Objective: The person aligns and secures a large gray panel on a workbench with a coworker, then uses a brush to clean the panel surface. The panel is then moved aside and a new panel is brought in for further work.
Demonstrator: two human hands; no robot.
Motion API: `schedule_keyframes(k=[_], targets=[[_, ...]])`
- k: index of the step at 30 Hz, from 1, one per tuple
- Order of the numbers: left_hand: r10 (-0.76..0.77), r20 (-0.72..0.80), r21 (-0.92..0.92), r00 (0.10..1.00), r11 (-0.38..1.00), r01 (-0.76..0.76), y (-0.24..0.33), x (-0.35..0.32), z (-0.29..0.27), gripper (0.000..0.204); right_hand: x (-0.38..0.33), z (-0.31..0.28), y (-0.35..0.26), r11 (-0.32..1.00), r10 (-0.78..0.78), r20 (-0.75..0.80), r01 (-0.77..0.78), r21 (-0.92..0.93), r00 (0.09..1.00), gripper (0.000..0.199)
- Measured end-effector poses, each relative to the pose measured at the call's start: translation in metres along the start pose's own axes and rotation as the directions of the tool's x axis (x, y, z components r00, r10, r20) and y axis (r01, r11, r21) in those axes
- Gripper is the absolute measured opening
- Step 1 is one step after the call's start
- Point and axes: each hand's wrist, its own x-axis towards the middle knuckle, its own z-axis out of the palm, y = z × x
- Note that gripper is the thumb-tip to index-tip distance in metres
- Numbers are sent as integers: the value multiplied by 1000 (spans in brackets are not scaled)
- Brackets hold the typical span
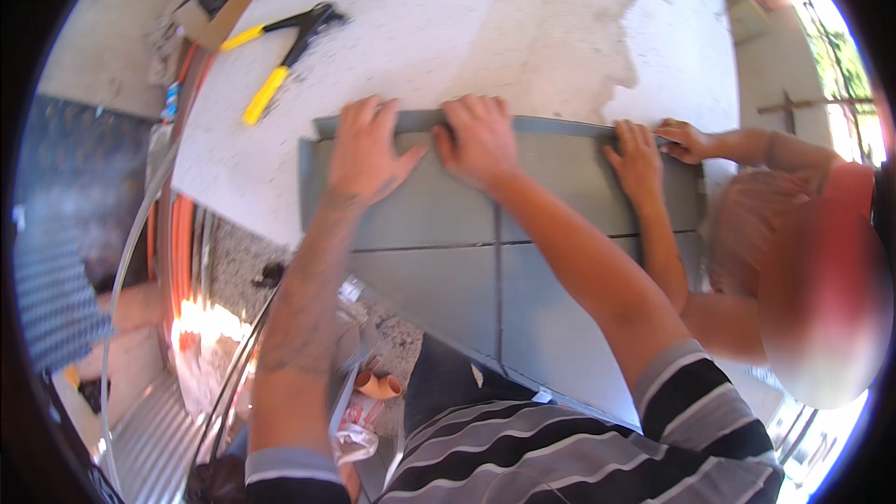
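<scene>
Both hands flat on the far edge of a grey sheet-metal panel

The panel (448, 252) lies on the table (523, 28), long axis left-right; left hand (366, 154) and right hand (478, 138) press spread-fingered, gripping nothing; a co-worker's hands (644, 157) hold its right end.

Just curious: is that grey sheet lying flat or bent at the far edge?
Bent: the grey sheet shows a raised lip under both hands.

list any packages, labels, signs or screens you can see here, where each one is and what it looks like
Cardboard box: far left end of the pale worktable, beyond the yellow-handled cutters; flat, brown, with a dark item on it.
Crumpled wrapper: on the ground below the grey sheet, beside the left forearm; clear plastic with red print.
No signs or screens show.
</scene>
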Motion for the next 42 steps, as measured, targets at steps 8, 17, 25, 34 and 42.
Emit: schedule_keyframes(k=[8,17,25,34,42], targets=[[-171,579,186,797,980,75,3,28,-66,89,32,-51,-25,979,202,598,-137,-153,776,65],[-159,485,175,860,981,83,-5,19,-59,84,35,-59,-35,959,281,580,-251,-135,764,71],[-107,231,89,967,992,88,5,-2,-36,59,-3,-1,-60,971,240,8,-240,-3,971,56],[-144,-145,-38,979,989,140,-4,-22,13,35,-5,18,-52,976,213,-59,-211,49,975,38],[-151,-188,17,971,987,157,-7,-21,14,32,-1,22,-50,976,218,-106,-216,25,970,29]])
